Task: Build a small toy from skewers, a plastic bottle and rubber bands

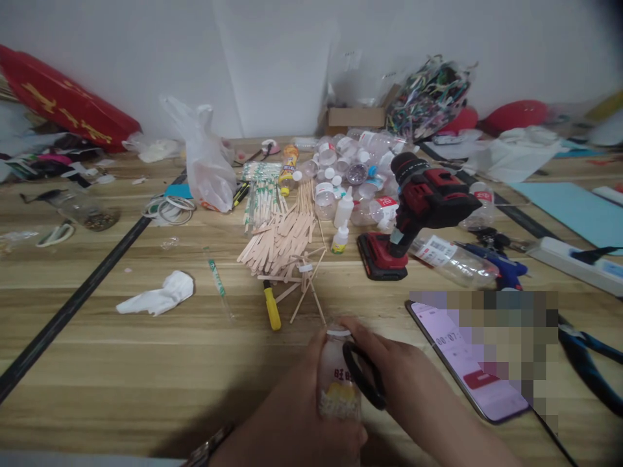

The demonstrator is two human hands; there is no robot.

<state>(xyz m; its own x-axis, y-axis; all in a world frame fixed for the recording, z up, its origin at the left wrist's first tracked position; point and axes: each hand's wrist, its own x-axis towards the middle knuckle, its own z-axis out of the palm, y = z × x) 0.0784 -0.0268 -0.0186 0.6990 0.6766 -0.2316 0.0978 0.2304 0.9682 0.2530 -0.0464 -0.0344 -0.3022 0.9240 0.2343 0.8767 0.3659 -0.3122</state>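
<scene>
The left fingers wrap a clear bottle [335, 363] at the frame's bottom centre; the right fingers curl over its top, a black ring-shaped handle [365, 376] beside them. A yellow screwdriver [272, 308] lies above left on the counter [160, 370], a phone [467, 363] lower right.

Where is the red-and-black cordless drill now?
In the head view, the cordless drill stands on its battery right of center, between two white squeeze bottles on its left and a clear bottle lying to its right.
</scene>
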